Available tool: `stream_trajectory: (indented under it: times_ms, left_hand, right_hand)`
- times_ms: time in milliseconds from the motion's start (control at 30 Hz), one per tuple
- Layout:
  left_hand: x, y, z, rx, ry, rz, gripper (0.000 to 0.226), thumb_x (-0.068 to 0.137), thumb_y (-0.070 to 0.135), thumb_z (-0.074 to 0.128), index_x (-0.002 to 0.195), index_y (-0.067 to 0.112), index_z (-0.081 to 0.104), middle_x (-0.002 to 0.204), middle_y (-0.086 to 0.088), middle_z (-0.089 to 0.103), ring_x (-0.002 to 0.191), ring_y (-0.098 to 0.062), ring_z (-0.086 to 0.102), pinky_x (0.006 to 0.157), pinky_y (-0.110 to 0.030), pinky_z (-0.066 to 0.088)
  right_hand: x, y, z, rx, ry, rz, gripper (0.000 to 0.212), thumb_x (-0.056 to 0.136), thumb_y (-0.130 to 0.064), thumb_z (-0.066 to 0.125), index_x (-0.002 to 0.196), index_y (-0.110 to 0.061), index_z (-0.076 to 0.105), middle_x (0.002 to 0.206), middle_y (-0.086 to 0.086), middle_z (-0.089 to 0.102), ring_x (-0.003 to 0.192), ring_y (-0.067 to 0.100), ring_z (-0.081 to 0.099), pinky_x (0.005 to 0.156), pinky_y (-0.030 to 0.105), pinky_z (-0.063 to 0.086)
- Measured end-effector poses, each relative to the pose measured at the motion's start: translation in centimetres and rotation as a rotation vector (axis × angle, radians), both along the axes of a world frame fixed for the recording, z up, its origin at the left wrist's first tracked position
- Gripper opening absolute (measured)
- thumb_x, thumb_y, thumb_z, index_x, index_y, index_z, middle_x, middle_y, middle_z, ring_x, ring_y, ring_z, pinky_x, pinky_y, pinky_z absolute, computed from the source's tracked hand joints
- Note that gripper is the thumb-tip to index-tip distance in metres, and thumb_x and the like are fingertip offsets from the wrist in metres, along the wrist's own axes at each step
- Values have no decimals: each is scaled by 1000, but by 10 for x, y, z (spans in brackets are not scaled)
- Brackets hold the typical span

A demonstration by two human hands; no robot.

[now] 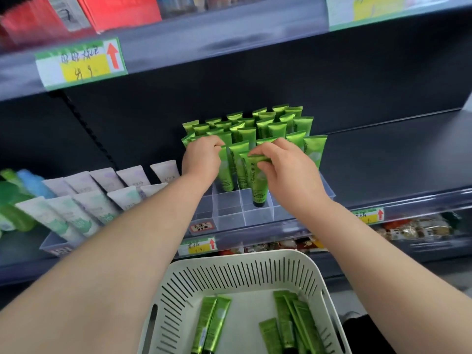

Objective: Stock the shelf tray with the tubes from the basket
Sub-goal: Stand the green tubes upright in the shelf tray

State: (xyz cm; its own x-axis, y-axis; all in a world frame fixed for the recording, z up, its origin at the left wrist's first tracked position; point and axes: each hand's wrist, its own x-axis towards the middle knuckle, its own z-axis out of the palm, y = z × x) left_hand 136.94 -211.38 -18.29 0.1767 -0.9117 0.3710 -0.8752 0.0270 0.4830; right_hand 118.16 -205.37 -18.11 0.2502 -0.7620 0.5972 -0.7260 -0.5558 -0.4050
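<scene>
At frame centre a green tube (pixel 258 185) stands cap-down in a front compartment of the clear divided tray (pixel 231 221), its crimped top pinched between the thumb and curled fingers of the right hand (pixel 284 169). Just left, the left hand (pixel 203 159) curls its fingers over the top of a second green tube (pixel 226 175). Upright green tubes (pixel 270 127) fill the back rows. Low in the frame a slotted white basket (pixel 229 270) holds loose tubes (pixel 210 325) lying flat. Pale tubes (pixel 84 200) lean at left

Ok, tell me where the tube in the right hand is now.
Head view, right of centre: the green tube stands cap-down in a clear tray cell, top pinched by the right hand, just in front of the stocked tubes.
</scene>
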Motion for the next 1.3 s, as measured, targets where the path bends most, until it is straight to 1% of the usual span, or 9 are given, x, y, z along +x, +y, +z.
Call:
stream_trajectory:
  times_ms: [100, 233, 433, 633, 733, 867, 1000, 1133, 1300]
  left_hand:
    - [2, 3, -3, 0, -6, -16, 31, 97, 8, 47, 115, 22, 69, 117, -4, 66, 103, -24, 59, 75, -25, 41]
    - [4, 15, 3, -64, -29, -11, 37, 96, 5, 47, 125, 22, 64, 127, -4, 62, 111, -25, 57, 86, -31, 47]
    - [10, 46, 14, -151, -78, -40, 42, 91, -5, 49, 125, 16, 62, 124, -6, 62, 111, -25, 56, 88, -32, 45]
    - [26, 79, 0, -111, -54, -28, 45, 87, -10, 48, 120, 15, 65, 120, -6, 63, 108, -25, 58, 89, -39, 50]
    - [32, 90, -10, -72, -56, -19, 42, 87, -9, 49, 116, 17, 66, 116, -3, 65, 106, -23, 58, 83, -33, 49]
    - [37, 97, -15, -43, -85, -11, 43, 88, -7, 50, 114, 23, 66, 117, 4, 63, 104, -18, 56, 71, -27, 39]
    - [32, 102, -11, -55, -169, -116, 54, 80, -16, 49, 118, 19, 64, 120, 1, 62, 106, -20, 56, 74, -24, 37]
    - [30, 104, -12, -56, -222, -126, 54, 79, -16, 49, 118, 17, 65, 120, -2, 62, 106, -23, 55, 71, -26, 35]
    - [38, 106, -18, 24, -256, -142, 47, 83, -13, 50, 116, 16, 67, 122, -3, 61, 109, -23, 54, 86, -37, 47]
  right_hand:
    - [3, -1, -1, -3, 2, -2, 25, 94, -14, 53, 116, -23, 63, 101, 1, 60, 91, 25, 56, 64, 39, 51]
    - [12, 0, 0, -11, 18, -9, 25, 94, -15, 53, 115, -23, 63, 96, 0, 59, 87, 24, 56, 61, 38, 50]
    - [33, 1, 11, -56, -14, -24, 25, 93, -13, 53, 114, -20, 63, 94, 1, 58, 88, 25, 55, 62, 37, 48]
    - [63, -13, 20, -84, -28, -44, 25, 93, -13, 53, 114, -19, 63, 100, 4, 62, 97, 29, 54, 69, 38, 45]
    - [76, -27, 18, -45, 21, -53, 27, 94, -15, 52, 118, -19, 62, 104, 6, 63, 101, 30, 54, 72, 38, 45]
    - [87, -42, 11, 37, 129, -62, 29, 94, -16, 51, 121, -20, 59, 109, 8, 62, 103, 32, 54, 73, 39, 42]
    - [93, -50, 5, 104, 228, -81, 32, 92, -15, 52, 122, -21, 58, 111, 9, 61, 106, 32, 52, 78, 39, 39]
    - [94, -52, -1, 127, 293, -102, 33, 91, -11, 51, 121, -22, 58, 114, 8, 61, 108, 31, 52, 78, 38, 38]
    - [89, -50, -7, 172, 340, -100, 44, 88, -2, 50, 125, -23, 56, 116, 7, 60, 112, 30, 48, 83, 39, 40]
